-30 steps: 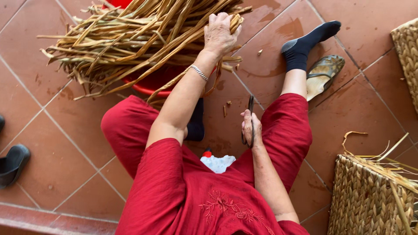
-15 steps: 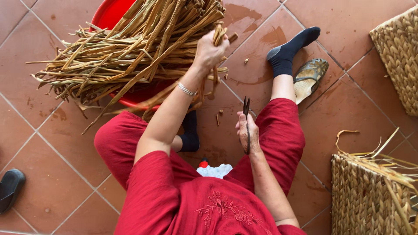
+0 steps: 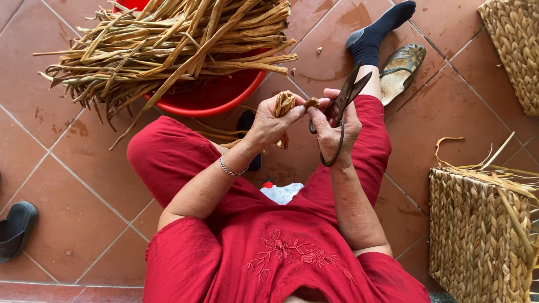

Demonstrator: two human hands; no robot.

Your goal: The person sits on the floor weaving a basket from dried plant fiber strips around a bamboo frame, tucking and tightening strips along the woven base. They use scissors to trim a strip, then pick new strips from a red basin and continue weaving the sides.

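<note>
Red cloth is covering the person's lap, and above it both hands are meeting over the tiled floor (image 3: 84,185). The left hand (image 3: 268,124) is gripping a folded bundle of dried fibre (image 3: 284,104), fingers curled tight around it. The right hand (image 3: 336,132) is pinching the bundle's tip while its fingers are holding dark scissors (image 3: 342,109), blades parted. Trimming appears to be in hand; the next move is likely calling for the blades to close on the tip. The bundle's long axis is running upright, pointing away toward the red basin (image 3: 216,92) of stalks (image 3: 168,45).
</note>
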